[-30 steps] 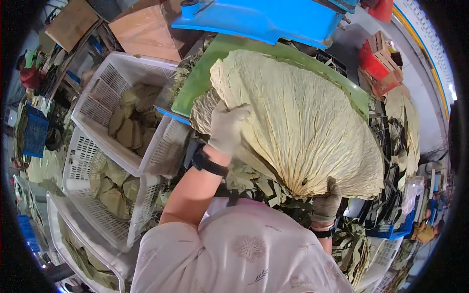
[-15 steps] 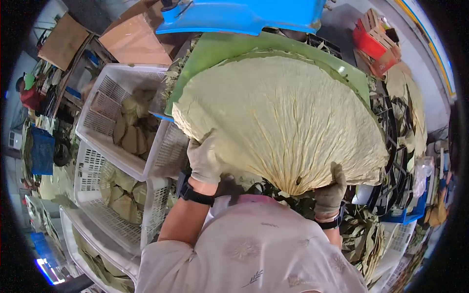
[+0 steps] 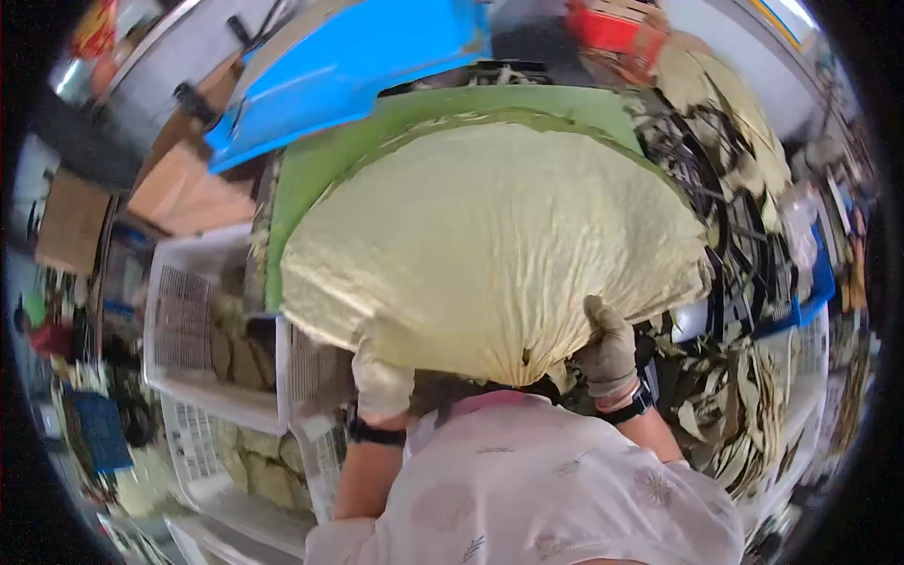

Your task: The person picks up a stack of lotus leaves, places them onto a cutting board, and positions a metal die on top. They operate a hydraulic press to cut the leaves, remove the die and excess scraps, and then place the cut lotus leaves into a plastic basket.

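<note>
A broad, fan-shaped stack of pale, dried lotus leaves (image 3: 490,245) lies across a green board (image 3: 311,179), its ribs gathering at a point near my body. My left hand (image 3: 383,372), in a light work glove, grips the near left edge of the stack. Its fingertips are partly hidden and a little blurred. My right hand (image 3: 605,348), gloved too, holds the near right edge beside the gathered point, thumb on top and the other fingers mostly underneath. Each wrist wears a dark band.
A blue machine part (image 3: 348,75) stands beyond the board. White plastic baskets (image 3: 212,400) with folded leaves are at left, near a cardboard box (image 3: 193,193). Loose dark leaves (image 3: 734,410) lie at right. A red crate (image 3: 607,28) sits at the back.
The camera view has turned, so the surroundings sit rotated. Both hands still hold the leaf stack. My right hand now grips nearer the gathered point.
</note>
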{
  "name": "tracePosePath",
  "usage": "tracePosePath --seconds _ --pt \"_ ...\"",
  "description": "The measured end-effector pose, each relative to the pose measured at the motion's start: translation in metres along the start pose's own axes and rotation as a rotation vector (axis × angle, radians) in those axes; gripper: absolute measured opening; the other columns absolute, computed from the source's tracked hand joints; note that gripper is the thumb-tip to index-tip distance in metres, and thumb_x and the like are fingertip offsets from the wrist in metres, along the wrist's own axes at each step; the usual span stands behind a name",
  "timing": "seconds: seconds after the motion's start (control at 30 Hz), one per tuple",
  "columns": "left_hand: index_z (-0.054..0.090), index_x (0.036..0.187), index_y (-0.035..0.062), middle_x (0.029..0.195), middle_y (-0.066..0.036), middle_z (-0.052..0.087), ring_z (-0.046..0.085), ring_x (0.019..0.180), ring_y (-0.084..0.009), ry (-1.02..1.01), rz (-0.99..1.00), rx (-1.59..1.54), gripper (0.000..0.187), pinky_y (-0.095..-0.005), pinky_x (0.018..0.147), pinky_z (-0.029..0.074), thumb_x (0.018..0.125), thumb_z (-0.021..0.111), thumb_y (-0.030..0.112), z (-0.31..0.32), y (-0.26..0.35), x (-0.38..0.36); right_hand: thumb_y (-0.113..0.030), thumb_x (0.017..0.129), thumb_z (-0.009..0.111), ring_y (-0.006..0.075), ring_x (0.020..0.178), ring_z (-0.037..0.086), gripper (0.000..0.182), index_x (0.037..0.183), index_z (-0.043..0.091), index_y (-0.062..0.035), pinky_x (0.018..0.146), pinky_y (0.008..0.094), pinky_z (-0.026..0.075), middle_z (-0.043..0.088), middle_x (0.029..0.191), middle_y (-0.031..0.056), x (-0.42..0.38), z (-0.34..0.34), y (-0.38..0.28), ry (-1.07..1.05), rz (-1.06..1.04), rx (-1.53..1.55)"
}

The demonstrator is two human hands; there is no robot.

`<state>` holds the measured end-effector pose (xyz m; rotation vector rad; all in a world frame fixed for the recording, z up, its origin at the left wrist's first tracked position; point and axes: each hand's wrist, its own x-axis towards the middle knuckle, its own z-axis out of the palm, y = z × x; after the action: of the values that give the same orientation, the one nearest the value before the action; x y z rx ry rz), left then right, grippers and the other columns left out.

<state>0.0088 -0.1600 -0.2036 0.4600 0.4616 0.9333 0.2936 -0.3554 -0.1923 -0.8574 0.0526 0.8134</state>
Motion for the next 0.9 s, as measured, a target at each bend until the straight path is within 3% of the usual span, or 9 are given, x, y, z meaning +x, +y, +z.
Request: tracePosePath --seconds 0.07,0.17,0.27,0.43,0.47,0.6,0.7,0.77,0.9 --pt "0.062 0.127 0.0030 0.122 -0.012 0.067 0.065 0.113 -0.0293 -0.193 -0.017 -0.034 0.041 -0.0437 0.102 0.052 0.097 0.056 0.030 0.007 -0.002 0.005 -0.011 0.096 0.060 0.0284 0.111 0.069 0.032 0.122 0.063 0.0073 0.101 0.0458 0.054 0.071 0.120 0.0149 -0.002 -0.001 0.002 0.036 -0.015 -0.028" --pt "0.062 0.129 0.0005 0.124 -0.013 0.067 0.064 0.114 -0.0271 -0.088 0.064 0.187 0.042 -0.0444 0.103 0.052 0.098 0.053 0.028 0.040 0.007 0.001 -0.011 0.098 0.060 0.0284 0.110 0.069 0.029 0.120 0.065 0.0067 0.101 0.0458 0.055 0.072 0.118 0.0147 -0.023 0.035 -0.008 0.050 -0.037 -0.027" --pt "0.058 0.136 -0.0071 0.133 -0.018 0.063 0.063 0.120 -0.0298 -0.124 0.307 1.258 0.050 -0.0466 0.103 0.052 0.101 0.045 0.026 0.049 0.020 0.006 -0.011 0.099 0.060 0.0282 0.109 0.070 0.027 0.118 0.066 0.0075 0.101 0.0456 0.055 0.072 0.117 0.0155 -0.020 0.026 -0.001 0.096 0.063 0.050" --pt "0.056 0.139 -0.0080 0.135 -0.018 0.061 0.062 0.120 -0.0311 -0.069 0.047 0.575 0.051 -0.0459 0.103 0.052 0.098 0.050 0.023 0.063 0.017 0.017 -0.007 0.099 0.060 0.0297 0.112 0.069 0.030 0.123 0.064 0.0084 0.103 0.0464 0.053 0.072 0.120 0.0163 -0.028 0.041 -0.014 0.116 0.126 -0.034" --pt "0.055 0.140 -0.0077 0.137 -0.018 0.060 0.061 0.122 -0.0311 -0.069 0.037 0.483 0.053 -0.0458 0.105 0.051 0.098 0.052 0.024 0.066 0.017 0.020 -0.005 0.098 0.059 0.0314 0.118 0.066 0.040 0.136 0.055 0.0066 0.105 0.0480 0.053 0.068 0.128 0.0174 -0.027 0.040 -0.013 0.079 0.148 0.014" --pt "0.051 0.143 -0.0070 0.142 -0.018 0.055 0.055 0.130 -0.0320 -0.111 0.102 0.744 0.057 -0.0471 0.112 0.045 0.095 0.054 0.024 0.073 0.014 0.024 -0.003 0.098 0.057 0.0353 0.127 0.061 0.052 0.148 0.044 0.0018 0.107 0.0522 0.050 0.060 0.141 0.0190 -0.024 0.028 -0.007 0.092 0.158 -0.021" --pt "0.060 0.128 -0.0078 0.131 -0.018 0.061 0.061 0.118 -0.0278 0.070 0.099 0.435 0.043 -0.0397 0.102 0.052 0.105 0.045 0.026 0.106 0.010 0.022 -0.011 0.100 0.062 0.0275 0.112 0.068 0.032 0.127 0.062 0.0068 0.101 0.0449 0.053 0.071 0.120 0.0140 -0.037 0.045 -0.018 0.018 0.166 0.141" --pt "0.065 0.118 -0.0057 0.120 -0.015 0.067 0.064 0.110 -0.0253 -0.002 0.101 0.435 0.037 -0.0381 0.096 0.053 0.104 0.049 0.024 0.094 0.012 0.026 -0.010 0.100 0.056 0.0412 0.134 0.054 0.059 0.154 0.036 -0.0015 0.113 0.0585 0.043 0.051 0.150 0.0199 -0.044 0.056 -0.029 -0.082 0.276 0.336" --pt "0.069 0.114 -0.0079 0.115 -0.015 0.070 0.068 0.105 -0.0264 -0.363 0.326 1.106 0.034 -0.0375 0.092 0.056 0.092 0.051 0.009 0.035 0.012 0.043 -0.025 0.099 0.063 0.0347 0.120 0.064 0.038 0.127 0.065 0.0001 0.106 0.0543 0.048 0.068 0.131 0.0165 -0.027 0.002 -0.014 -0.026 0.118 0.202"
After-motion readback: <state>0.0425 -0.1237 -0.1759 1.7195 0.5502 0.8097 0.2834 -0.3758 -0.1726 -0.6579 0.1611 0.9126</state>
